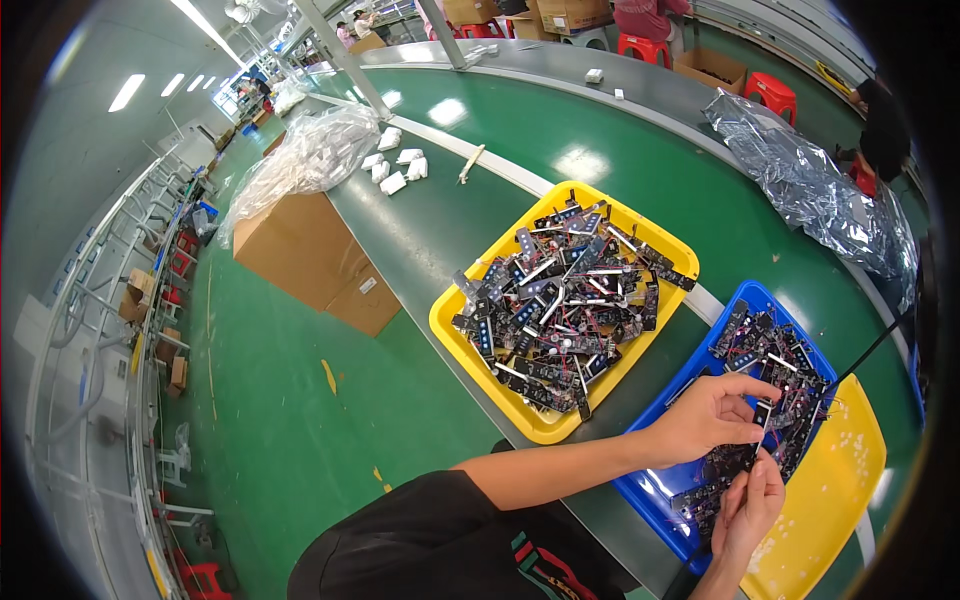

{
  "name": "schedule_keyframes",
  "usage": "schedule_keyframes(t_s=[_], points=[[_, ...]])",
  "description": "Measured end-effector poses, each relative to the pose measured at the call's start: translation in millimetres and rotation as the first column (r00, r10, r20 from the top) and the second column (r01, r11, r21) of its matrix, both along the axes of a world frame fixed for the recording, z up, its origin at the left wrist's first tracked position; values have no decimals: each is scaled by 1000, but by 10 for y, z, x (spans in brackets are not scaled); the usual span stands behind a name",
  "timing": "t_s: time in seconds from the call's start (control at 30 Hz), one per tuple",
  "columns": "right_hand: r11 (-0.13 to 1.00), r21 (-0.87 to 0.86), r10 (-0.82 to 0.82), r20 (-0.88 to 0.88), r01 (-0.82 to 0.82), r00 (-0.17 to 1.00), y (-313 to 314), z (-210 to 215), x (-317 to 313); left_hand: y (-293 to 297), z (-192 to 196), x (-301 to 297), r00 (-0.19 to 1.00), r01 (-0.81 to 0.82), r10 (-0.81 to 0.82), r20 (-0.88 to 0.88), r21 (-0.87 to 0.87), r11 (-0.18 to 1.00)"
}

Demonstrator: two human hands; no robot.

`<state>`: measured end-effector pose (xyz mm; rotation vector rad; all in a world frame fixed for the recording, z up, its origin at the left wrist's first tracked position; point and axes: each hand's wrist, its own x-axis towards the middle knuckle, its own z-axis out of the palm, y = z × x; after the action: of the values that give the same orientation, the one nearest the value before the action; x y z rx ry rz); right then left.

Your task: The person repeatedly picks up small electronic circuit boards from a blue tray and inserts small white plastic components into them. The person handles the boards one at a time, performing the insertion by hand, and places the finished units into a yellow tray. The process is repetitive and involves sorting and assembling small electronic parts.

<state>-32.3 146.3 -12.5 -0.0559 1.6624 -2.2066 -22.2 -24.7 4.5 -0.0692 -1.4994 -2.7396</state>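
Observation:
My left hand (712, 418) reaches in from the left over a blue tray (648, 480). Its thumb and fingers pinch the upper end of a small black electronic module (763, 412) with a light-coloured part on it. Just below, my right hand (750, 507) is closed round the lower end of the same module, and my fingers hide part of it. Under and around both hands, the blue tray holds a pile of similar black modules (740, 345) with thin wires.
A yellow tray (545, 428) heaped with modules stands left of the blue one. Another yellow tray (840, 480), with small white bits, lies at the right. Beyond are a silver bag (815, 195), white packets (395, 170) and a carton (310, 260) with clear plastic.

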Motion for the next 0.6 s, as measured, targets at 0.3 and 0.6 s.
schedule_keyframes(t_s=[0.3,0.6], points=[[995,90,-37,-144,51,989,29,-114,-3,21,-44,-18,995,-92,90,-42,-56,994],[974,-208,-108,-70,91,992,-3,66,-39,-44,91,26,997,-9,-11,76,254,967]])
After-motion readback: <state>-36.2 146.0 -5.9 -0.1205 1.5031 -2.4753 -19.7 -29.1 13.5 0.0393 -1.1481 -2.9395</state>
